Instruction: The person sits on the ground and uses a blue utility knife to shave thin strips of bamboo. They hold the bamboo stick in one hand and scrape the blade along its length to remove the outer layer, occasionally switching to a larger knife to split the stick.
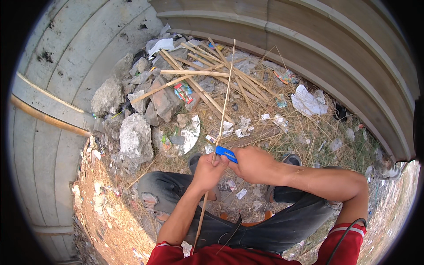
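- The person crouches on littered ground, knees apart, with both hands meeting just in front of them.
- The left hand (207, 170) is closed in a fist around a thin bamboo strip (224, 101) — the strip runs up and away from the hands toward the wall, while its lower end passes between the knees toward the red shirt.
- The right hand (251, 163) is curled tightly on a blue-handled knife (226, 153), which sits against the strip right beside the left thumb; the blade itself is too small to make out.
- My reading: the strip is being shaved or split, with the cut placed where the two hands touch.
- The next stroke calls for a firm left grip and a shallow blade angle along the grain, edge kept off the left fingers.
- Beyond the hands lies a pile of bamboo sticks (207, 70) — well apart from them.
- Grey rubble stones (134, 137) sit off to the left of the hands, among paper scraps (308, 101) and dry grass.
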### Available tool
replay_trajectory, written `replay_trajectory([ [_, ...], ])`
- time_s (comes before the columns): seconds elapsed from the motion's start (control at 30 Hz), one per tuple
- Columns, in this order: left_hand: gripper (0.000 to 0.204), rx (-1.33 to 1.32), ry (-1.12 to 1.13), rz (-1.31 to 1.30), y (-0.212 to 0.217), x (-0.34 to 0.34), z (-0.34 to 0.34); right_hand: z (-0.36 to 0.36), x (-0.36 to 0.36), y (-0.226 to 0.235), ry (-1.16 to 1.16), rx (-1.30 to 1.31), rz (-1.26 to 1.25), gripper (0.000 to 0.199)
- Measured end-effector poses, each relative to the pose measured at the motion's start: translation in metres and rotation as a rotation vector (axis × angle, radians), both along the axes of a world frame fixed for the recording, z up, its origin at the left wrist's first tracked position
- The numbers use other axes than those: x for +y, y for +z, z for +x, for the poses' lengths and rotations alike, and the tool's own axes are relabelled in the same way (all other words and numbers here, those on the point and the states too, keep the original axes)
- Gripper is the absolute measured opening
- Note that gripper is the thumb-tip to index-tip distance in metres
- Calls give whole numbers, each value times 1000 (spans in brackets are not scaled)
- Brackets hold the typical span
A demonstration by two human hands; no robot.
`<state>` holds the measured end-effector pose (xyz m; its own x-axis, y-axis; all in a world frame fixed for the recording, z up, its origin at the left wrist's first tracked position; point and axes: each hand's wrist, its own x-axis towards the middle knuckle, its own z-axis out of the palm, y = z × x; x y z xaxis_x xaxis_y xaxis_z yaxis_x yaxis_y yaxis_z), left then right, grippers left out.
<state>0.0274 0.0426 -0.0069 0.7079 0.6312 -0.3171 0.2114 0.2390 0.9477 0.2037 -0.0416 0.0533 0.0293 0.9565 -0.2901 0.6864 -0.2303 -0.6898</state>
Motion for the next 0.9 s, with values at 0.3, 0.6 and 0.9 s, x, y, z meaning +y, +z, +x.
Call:
replay_trajectory([
  [0.3, 50, 107, 165, -220, 13, -8, 12, -2, 5, -26, 14, -377, 165, 26],
  [0.6, 53, 159, -35, -257, 14, -29, -10, 130, 41, -1, -447, -694, 279, 21],
  [0.9, 32, -185, 54, -284, 25, -6, -6, 87, 3, 31, -301, -143, 319, 23],
])
